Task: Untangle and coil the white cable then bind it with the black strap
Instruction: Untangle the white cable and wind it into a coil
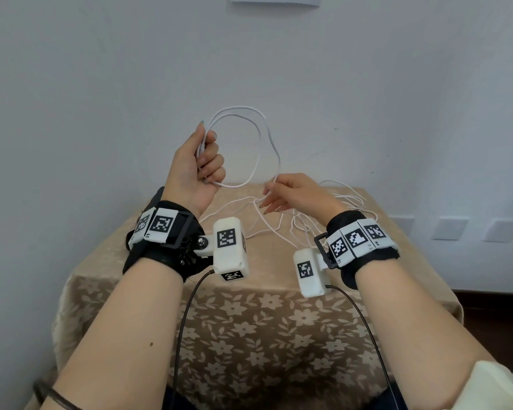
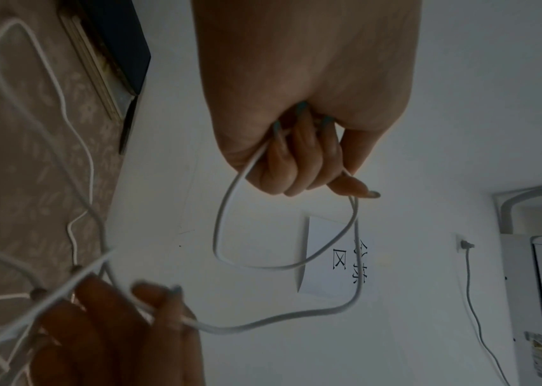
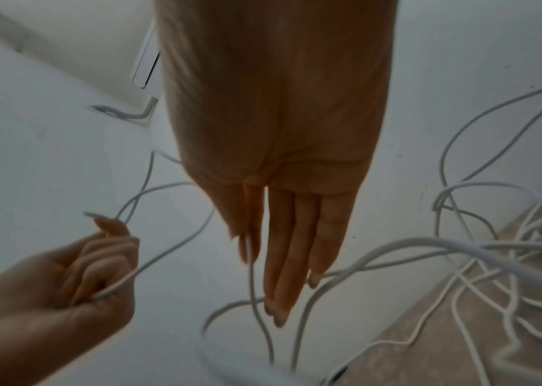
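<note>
Tablecloth [image 1: 249, 335] below: left hand [image 1: 197, 170] grips coiled white cable [image 1: 243, 119].

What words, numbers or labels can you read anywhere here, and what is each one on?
"公" and "区": paper sign on the wall; its third character is too blurred to read.
"R1", "R2", "R3": right wristband, small print under its square markers.
Left wristband: a small mark, too small to read.
Sticker on the air conditioner: too blurred to read.
</note>
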